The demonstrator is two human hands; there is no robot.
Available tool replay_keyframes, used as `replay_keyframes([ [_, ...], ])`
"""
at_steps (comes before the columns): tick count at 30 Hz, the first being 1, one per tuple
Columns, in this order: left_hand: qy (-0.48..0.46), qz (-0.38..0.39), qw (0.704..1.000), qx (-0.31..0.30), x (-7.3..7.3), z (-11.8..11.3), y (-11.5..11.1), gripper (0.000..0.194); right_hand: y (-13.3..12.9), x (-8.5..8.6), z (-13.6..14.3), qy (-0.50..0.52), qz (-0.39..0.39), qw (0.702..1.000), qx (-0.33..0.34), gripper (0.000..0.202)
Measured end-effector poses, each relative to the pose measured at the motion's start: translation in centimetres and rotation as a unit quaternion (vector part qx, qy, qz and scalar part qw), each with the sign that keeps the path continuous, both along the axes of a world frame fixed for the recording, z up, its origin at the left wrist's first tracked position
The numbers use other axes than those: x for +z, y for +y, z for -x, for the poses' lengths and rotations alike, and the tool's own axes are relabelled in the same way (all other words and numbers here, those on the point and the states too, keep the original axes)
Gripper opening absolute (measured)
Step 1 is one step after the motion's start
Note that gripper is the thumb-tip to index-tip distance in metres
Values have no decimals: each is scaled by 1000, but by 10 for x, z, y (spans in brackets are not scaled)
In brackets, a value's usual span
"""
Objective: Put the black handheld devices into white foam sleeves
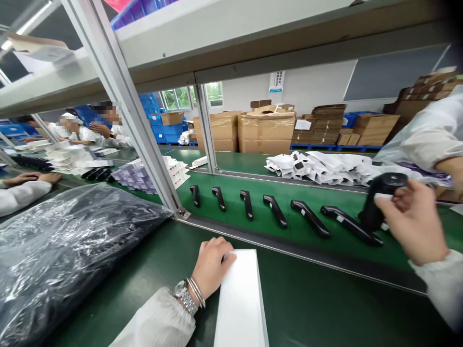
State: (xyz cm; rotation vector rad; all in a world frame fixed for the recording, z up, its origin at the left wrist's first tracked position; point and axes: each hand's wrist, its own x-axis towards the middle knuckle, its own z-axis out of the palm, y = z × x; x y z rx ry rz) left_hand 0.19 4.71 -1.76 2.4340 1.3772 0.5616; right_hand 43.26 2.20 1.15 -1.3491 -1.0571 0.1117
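My left hand [212, 265] is curled over the far left corner of a long white box [240, 299] on the green worktop, thumb on its top. Between the thumb and fingers of my right hand [419, 221] is a black handheld device [379, 200], held up over the green belt, with a white label near my thumb. Its exact kind I cannot make out. Just left of it lies a black angled handle-shaped device [350, 225]. Several more like it, such as this black device [275, 210], lie spaced out in a row along the belt.
A plastic-wrapped black bundle [72, 250] covers the left worktop. A metal post [126, 101] rises beside it. White pouches [321, 166] are heaped behind the belt. Purple boxes [135, 176] stand beyond the post. A co-worker's sleeve [430, 130] reaches in at right; other people sit at far left.
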Motion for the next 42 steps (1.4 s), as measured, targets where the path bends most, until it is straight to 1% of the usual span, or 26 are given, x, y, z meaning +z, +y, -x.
replay_keyframes([
  [1, 1, -13, 1000, -6, -1, -1, 0, 26, 2, 6, 29, 27, 0, 1000, 8, 57],
  [3, 15, -41, 999, -15, -2, -2, -1, 34, 5, 14, 85, 78, -4, 994, 82, 53],
  [5, 34, -66, 997, -24, -2, -1, -3, 35, 7, 15, 131, 119, 9, 981, 154, 55],
  [6, 38, -74, 996, -28, -1, -1, -4, 32, 9, 13, 150, 134, 19, 972, 189, 56],
  [8, 28, -85, 995, -32, 1, 0, -5, 22, 13, 7, 179, 160, 35, 954, 250, 56],
  [9, 19, -90, 995, -35, 3, 1, -6, 21, 15, 3, 191, 169, 37, 947, 272, 56],
  [12, 13, -111, 992, -53, 7, 1, -7, 19, 25, -5, 214, 185, 31, 932, 309, 54],
  [15, 8, -132, 989, -69, 11, 0, -9, 15, 31, -9, 227, 192, 23, 929, 316, 54],
  [18, -30, -134, 988, -69, 14, -2, -12, 11, 30, -12, 235, 194, 30, 922, 334, 56],
  [20, -67, -117, 989, -62, 17, -5, -15, 10, 25, -17, 240, 191, 45, 914, 355, 56],
  [24, -134, -53, 989, -40, 23, -10, -23, 9, 15, -24, 246, 176, 76, 900, 392, 51],
  [26, -149, -35, 987, -43, 25, -10, -26, 9, 13, -22, 244, 170, 72, 903, 389, 50],
  [28, -154, -30, 987, -47, 26, -9, -27, 9, 14, -15, 238, 176, 47, 915, 361, 51],
  [31, -151, -36, 987, -42, 27, -7, -26, 10, 15, -1, 227, 203, 12, 925, 321, 50],
  [33, -147, -48, 987, -37, 27, -6, -25, 9, 13, 5, 222, 214, 14, 924, 318, 49],
  [35, -142, -63, 987, -36, 27, -7, -24, 9, 11, 5, 221, 215, 23, 922, 322, 50],
  [38, -134, -82, 987, -42, 26, -8, -25, 11, 7, -1, 226, 200, 47, 915, 347, 53],
  [42, -124, -92, 986, -56, 26, -8, -27, 11, -1, -7, 234, 124, 99, 906, 393, 50],
])
